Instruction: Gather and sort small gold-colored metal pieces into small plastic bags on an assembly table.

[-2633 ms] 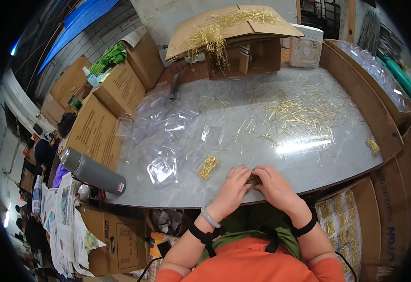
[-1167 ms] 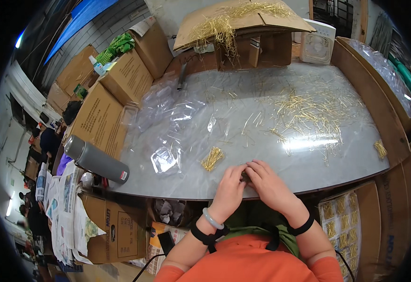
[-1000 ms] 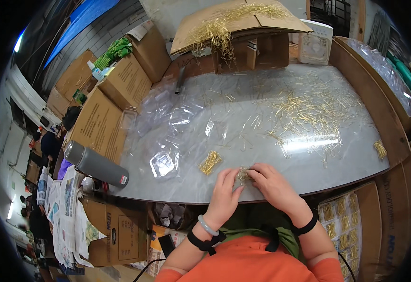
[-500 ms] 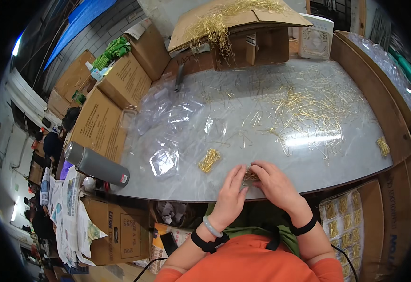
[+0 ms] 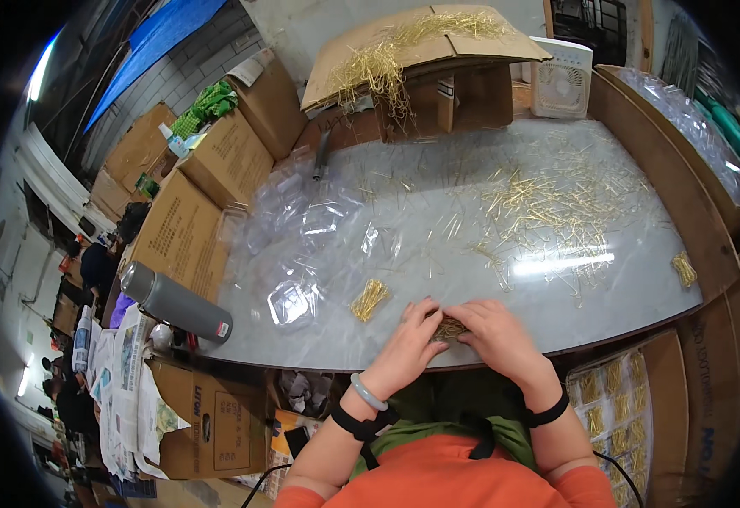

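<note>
So it's a grey marbled bench (image 5: pixel 624 298) in a cluttered workshop, cardboard boxes down the left, a white fan (image 5: pixel 560 85) at the back right. Loose gold wire pins (image 5: pixel 548 207) are scattered all over the right half, clear plastic trays (image 5: pixel 292 303) heaped on the left near a grey flask (image 5: pixel 179 303). The left hand (image 5: pixel 404 343) and right hand (image 5: pixel 495 337) both have a snug grip, fingers curled round opposite ends of a small wire bundle (image 5: pixel 448 328) at the near edge. Fingers hide most of it, tbh.
</note>
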The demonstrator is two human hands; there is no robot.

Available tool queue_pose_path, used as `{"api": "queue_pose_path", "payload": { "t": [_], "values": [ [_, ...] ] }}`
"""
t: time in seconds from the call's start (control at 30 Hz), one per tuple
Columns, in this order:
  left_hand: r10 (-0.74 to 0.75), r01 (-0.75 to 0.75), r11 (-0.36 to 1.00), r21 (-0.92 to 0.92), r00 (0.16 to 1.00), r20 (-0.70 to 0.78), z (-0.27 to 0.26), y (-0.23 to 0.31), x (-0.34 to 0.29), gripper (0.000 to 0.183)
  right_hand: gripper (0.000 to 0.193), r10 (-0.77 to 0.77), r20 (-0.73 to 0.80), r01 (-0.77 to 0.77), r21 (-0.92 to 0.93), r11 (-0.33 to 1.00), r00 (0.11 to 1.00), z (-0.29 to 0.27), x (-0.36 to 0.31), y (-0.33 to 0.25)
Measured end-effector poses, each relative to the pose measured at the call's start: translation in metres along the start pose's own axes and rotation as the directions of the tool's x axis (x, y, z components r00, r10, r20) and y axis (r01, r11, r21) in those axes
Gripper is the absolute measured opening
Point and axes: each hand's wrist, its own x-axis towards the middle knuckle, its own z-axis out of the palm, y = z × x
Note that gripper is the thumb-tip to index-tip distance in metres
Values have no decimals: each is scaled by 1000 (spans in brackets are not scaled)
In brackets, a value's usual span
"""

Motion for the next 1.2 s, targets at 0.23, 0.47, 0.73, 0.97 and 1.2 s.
{"api": "queue_pose_path", "payload": {
  "t": [0.23,0.47,0.73,0.97,1.2],
  "values": [
    [-121,122,993,6,990,-69,16,14,-4,66,61,184,-316,-165,88,982,931,11,-26,-20],
    [100,-92,985,144,994,-52,17,8,1,62,73,203,-355,-156,156,975,913,46,-21,-39],
    [63,-65,996,-63,997,-43,15,-2,-3,49,80,133,-141,-145,-78,986,981,5,-12,-27],
    [74,-82,987,-139,995,-61,13,-4,-5,53,62,-8,-128,3,-39,999,992,4,-15,-2],
    [140,-140,990,-12,990,12,12,-6,0,58,57,165,-181,-142,132,981,970,13,-10,-20]
  ]
}}
